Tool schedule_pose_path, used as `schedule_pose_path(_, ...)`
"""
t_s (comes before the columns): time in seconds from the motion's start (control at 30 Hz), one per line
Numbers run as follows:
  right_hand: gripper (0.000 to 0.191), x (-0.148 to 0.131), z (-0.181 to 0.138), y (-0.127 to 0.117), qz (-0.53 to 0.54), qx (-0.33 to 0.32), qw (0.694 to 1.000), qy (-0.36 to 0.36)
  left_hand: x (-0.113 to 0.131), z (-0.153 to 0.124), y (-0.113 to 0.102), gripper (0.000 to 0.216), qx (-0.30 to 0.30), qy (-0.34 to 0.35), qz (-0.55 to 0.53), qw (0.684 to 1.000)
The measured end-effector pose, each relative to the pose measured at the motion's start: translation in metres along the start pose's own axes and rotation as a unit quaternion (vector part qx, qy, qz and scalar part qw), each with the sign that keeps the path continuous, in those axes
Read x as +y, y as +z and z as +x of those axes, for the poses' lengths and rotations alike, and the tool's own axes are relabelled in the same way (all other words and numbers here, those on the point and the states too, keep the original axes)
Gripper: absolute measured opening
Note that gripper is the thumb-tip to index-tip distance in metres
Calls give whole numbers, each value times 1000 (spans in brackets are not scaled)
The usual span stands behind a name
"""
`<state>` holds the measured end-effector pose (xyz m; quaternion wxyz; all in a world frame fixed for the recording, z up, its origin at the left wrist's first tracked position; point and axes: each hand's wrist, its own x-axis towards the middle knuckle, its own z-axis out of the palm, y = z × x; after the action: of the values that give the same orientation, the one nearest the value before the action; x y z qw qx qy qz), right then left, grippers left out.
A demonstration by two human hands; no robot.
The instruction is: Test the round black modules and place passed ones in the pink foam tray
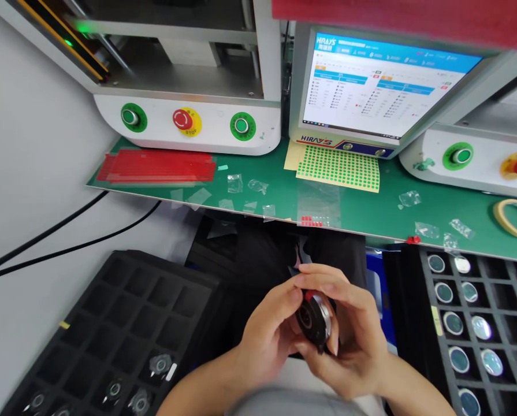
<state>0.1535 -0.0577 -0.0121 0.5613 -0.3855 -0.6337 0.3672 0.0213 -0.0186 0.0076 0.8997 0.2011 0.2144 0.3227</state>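
Observation:
Both hands meet low in the middle, below the bench edge, around a small round black lens part (313, 319) with a metal rim and a red mark on top. My right hand (349, 335) wraps it from the right, fingers curled over its top. My left hand (269, 329) pinches its left side with thumb and fingertips. Much of the part is hidden by my fingers.
A black compartment tray (111, 323) at lower left holds a few parts; another tray (479, 323) at lower right holds several round lenses. The green bench (362, 208) carries red strips (154, 166), a green dot sticker sheet (338, 169), plastic scraps, a tape roll (516, 218), a monitor (388, 86) and machines with buttons.

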Motion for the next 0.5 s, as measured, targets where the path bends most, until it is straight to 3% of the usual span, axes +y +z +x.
schedule_pose_path(0.2, 72, 11, -2, -1, 32, 47, 997, -57, 0, 1, 4, 49, 0, -73, -23, 997)
schedule_pose_path(0.5, 59, 18, 2, -6, 69, 67, 994, -47, -5, 4, 8, 44, 9, -59, -18, 998)
